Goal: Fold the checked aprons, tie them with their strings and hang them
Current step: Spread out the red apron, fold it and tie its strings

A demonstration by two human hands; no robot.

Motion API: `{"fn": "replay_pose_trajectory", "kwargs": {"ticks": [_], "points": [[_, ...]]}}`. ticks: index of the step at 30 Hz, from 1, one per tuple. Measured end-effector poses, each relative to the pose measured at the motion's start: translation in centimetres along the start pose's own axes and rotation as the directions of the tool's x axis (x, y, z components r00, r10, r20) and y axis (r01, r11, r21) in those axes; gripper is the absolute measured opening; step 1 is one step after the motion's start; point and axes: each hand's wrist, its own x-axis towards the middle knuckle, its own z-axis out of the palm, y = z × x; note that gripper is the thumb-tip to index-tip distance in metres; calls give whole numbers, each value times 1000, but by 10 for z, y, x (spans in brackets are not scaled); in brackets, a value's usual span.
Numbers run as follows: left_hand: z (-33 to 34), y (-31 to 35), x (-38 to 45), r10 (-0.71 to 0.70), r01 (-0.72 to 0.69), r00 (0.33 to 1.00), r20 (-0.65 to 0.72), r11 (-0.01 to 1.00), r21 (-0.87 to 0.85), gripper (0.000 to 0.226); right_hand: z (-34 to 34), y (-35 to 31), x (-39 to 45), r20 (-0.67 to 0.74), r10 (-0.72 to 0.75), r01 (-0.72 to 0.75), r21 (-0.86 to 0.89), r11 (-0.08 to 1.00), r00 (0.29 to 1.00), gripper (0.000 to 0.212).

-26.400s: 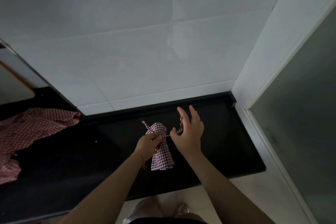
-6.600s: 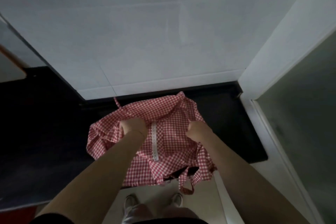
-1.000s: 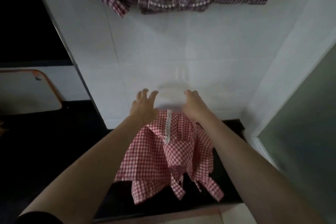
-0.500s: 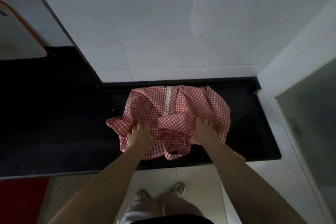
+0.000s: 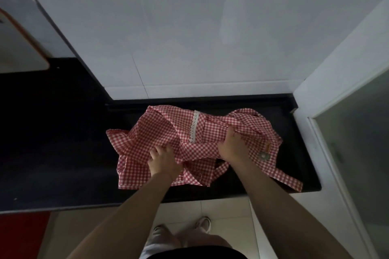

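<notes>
A red-and-white checked apron (image 5: 160,132) lies crumpled on the black counter (image 5: 63,153), close to the tiled wall. A white lace trim (image 5: 194,126) runs down its middle. One of its strings (image 5: 288,181) trails toward the counter's front right edge. My left hand (image 5: 163,160) grips the cloth at the near middle, with its fingers curled into the folds. At the right half my right hand (image 5: 233,147) holds a fold, thumb on top and fingers tucked into the fabric. A small flower button (image 5: 263,156) shows beside that hand.
A white tiled wall (image 5: 189,38) rises right behind the counter. A frosted glass door (image 5: 357,143) and its white frame close off the right side. A white board with an orange rim (image 5: 21,48) leans at the far left. My shoes (image 5: 203,222) stand on the pale floor.
The apron came down from in front of the wall onto the counter. Since half a second ago both hands have moved further onto the cloth and its right side has spread out.
</notes>
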Motion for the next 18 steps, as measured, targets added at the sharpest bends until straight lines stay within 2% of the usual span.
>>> {"fn": "replay_pose_trajectory", "kwargs": {"ticks": [2, 4, 7, 9, 11, 12, 14, 16, 17, 18], "points": [[9, 1, 2, -2, -4, 995, 104, 999, 52, 110, 14, 10, -1, 53, -14, 16, -31, 999, 999, 78], [10, -4, 7, 22, -32, 991, 132, 997, 77, 117, 16, 26, 2, 11, -15, 15, -79, 997, 1000, 84], [4, -11, 14, 54, -59, 989, 137, 998, 33, 118, 3, 32, 11, -20, 20, -22, -136, 990, 1000, 77], [1, -12, 15, 75, -71, 993, 92, 996, -47, 99, -7, 21, 12, -137, -65, 40, -179, 983, 988, 52], [2, -8, 14, 94, -92, 995, 20, 991, -93, 68, -9, 1, 5, -295, -282, 237, -179, 955, 913, 23], [3, -6, 13, 90, -90, 996, -4, 990, -111, 55, -8, -10, 0, -292, -381, 351, -152, 924, 877, 17], [4, -2, 13, 59, -64, 998, -38, 987, -150, 34, 3, -25, -8, -111, -523, 518, -72, 852, 845, 35], [2, 0, 14, 38, -47, 998, -58, 987, -152, 23, 15, -33, -13, 121, -545, 558, -156, 815, 830, 66], [0, 0, 14, 45, -53, 997, -69, 991, -125, 22, 19, -33, -13, 143, -541, 560, -227, 797, 829, 66], [-3, -1, 13, 67, -74, 994, -85, 994, -81, 24, 22, -31, -13, 100, -555, 559, -273, 783, 826, 53]]}}
